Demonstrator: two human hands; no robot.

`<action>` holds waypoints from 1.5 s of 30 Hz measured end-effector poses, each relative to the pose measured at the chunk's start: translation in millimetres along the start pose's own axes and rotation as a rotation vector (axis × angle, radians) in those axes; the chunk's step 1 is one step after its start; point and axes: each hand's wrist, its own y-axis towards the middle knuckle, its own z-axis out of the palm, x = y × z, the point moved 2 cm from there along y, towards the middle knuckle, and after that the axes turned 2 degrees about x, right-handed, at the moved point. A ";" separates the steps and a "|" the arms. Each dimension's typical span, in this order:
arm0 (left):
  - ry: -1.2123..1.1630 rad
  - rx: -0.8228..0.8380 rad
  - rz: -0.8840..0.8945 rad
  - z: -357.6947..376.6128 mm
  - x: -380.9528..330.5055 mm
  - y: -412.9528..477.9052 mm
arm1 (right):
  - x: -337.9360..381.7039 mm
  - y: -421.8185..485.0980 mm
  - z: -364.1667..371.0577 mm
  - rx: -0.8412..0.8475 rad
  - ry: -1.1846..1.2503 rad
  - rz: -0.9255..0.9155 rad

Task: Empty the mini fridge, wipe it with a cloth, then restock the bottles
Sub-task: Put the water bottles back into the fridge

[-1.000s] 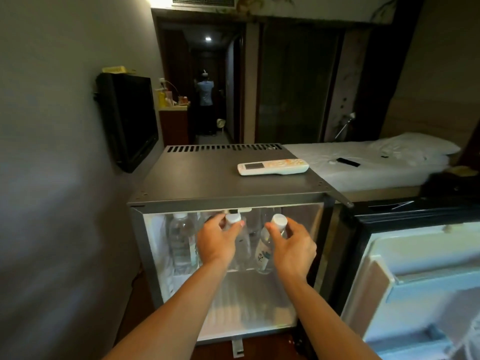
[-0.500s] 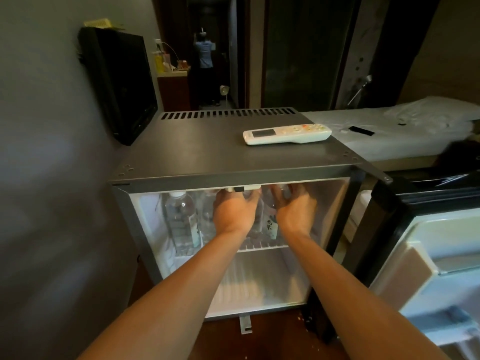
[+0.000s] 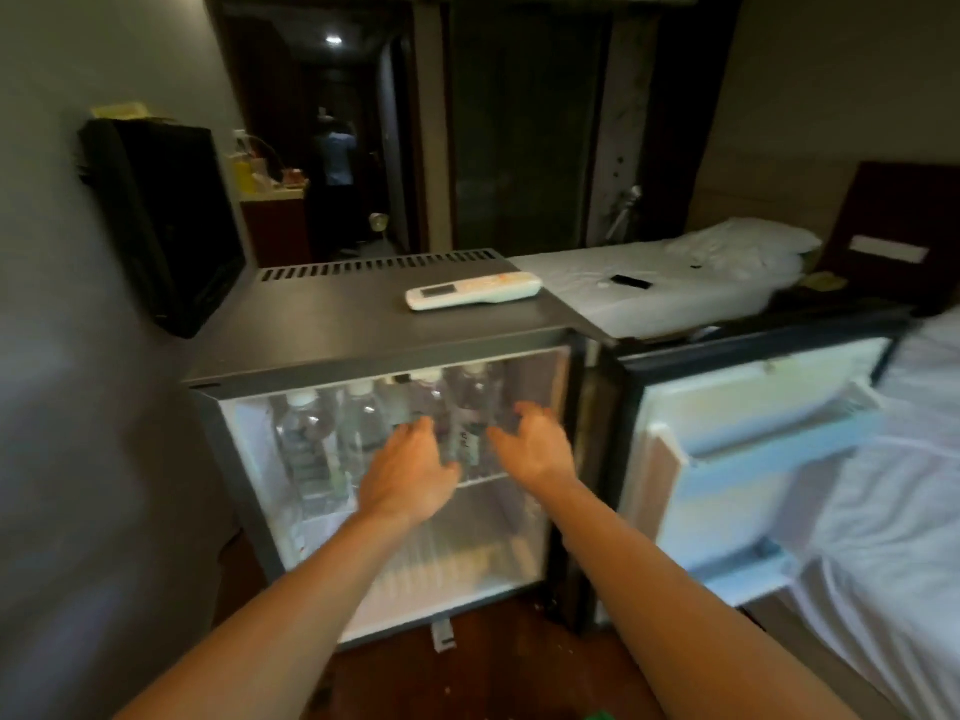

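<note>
Hovering left hand (image 3: 410, 467) | right hand (image 3: 535, 446) | both grips released | bottles (image 3: 470, 413) upright on fridge shelf (image 3: 488, 478)

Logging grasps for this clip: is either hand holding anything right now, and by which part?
Nothing is held. The left hand and right hand are open, just in front of the clear plastic water bottles on the fridge shelf.

Both arms bare, stretched fwd from bottom of frame, forearms converging toward the middle. Left hand (image 3: 410, 472) back-up, palm down, fingers loosely spread & pointing fwd, gripping nothing. Right hand (image 3: 535, 449) a bit higher & further fwd, palm turned inward toward the left one, fingers apart & slightly curled, also empty. Hands close, not touching; some motion blur
</note>
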 end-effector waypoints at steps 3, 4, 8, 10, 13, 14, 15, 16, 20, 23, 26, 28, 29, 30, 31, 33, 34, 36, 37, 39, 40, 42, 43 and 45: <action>-0.077 0.149 0.017 -19.9 -9.6 -24.4 | -8.7 -46.6 -47.3 0.042 -0.096 -0.131; -0.109 0.165 0.026 -27.1 -14.4 -30.5 | -8.4 -60.0 -69.8 -0.051 -0.128 -0.216; -0.068 0.142 0.157 -51.5 -41.7 -54.1 | -3.3 -77.0 -175.6 -0.511 -0.263 -0.355; -0.090 0.131 0.174 -57.8 -47.6 -67.2 | -7.8 -60.2 -214.6 -0.418 -0.431 -0.266; -0.098 0.129 0.173 -62.7 -43.0 -90.8 | -33.7 -24.1 -233.9 -0.121 -0.699 -0.085; -0.098 0.125 0.161 -64.9 -38.6 -98.3 | -42.9 -15.6 -231.7 -0.062 -0.732 -0.046; -0.108 0.113 0.141 -68.6 -33.5 -105.8 | -49.4 -11.7 -227.1 -0.037 -0.746 -0.022; -0.124 0.103 0.114 -74.2 -27.4 -112.8 | -53.3 -11.4 -221.6 -0.044 -0.756 -0.019; -0.163 0.052 -0.006 -96.0 -17.7 -133.5 | -49.4 -31.7 -218.8 -0.091 -0.820 -0.063; -0.179 -0.019 -0.027 -104.7 -32.5 -149.7 | -43.8 -47.5 -228.8 -0.038 -0.902 -0.097; -0.186 -0.013 -0.018 -103.0 -55.4 -166.7 | -43.9 -60.5 -234.3 -0.054 -0.988 -0.147; -0.153 0.011 -0.008 -99.0 -67.3 -177.4 | -38.5 -68.9 -238.2 -0.049 -1.004 -0.142; -0.131 0.020 -0.005 -96.8 -72.1 -182.7 | -36.5 -74.6 -239.4 -0.044 -1.020 -0.127; -0.118 0.023 -0.005 -95.7 -76.0 -188.1 | -36.5 -79.9 -239.0 -0.039 -1.045 -0.116; -0.117 0.016 -0.003 -95.3 -79.6 -193.7 | -36.0 -82.4 -239.1 -0.026 -1.069 -0.102; -0.130 -0.001 -0.001 -95.6 -83.8 -206.6 | -30.2 -88.3 -240.6 0.051 -1.044 -0.058; -0.136 -0.009 -0.006 -95.9 -84.7 -213.4 | -25.0 -93.0 -241.2 0.127 -0.998 -0.026; -0.139 -0.023 -0.024 -96.1 -83.5 -225.5 | -13.3 -102.4 -240.5 0.306 -0.885 0.055; -0.143 -0.029 -0.036 -96.7 -81.5 -230.3 | -6.6 -107.1 -238.7 0.370 -0.844 0.094; -0.159 -0.040 -0.061 -97.4 -74.9 -239.0 | 12.5 -120.5 -234.7 0.474 -0.749 0.114; -0.164 -0.047 -0.070 -97.8 -70.6 -242.4 | 21.7 -124.1 -231.9 0.510 -0.721 0.095; -0.166 -0.076 -0.092 -101.3 -60.7 -248.4 | 37.9 -126.5 -227.0 0.565 -0.682 0.035; -0.169 -0.102 -0.111 -105.2 -55.5 -251.3 | 42.3 -127.1 -223.2 0.567 -0.652 -0.002; -0.196 -0.158 -0.160 -116.1 -46.4 -256.8 | 48.4 -127.9 -213.1 0.575 -0.587 -0.078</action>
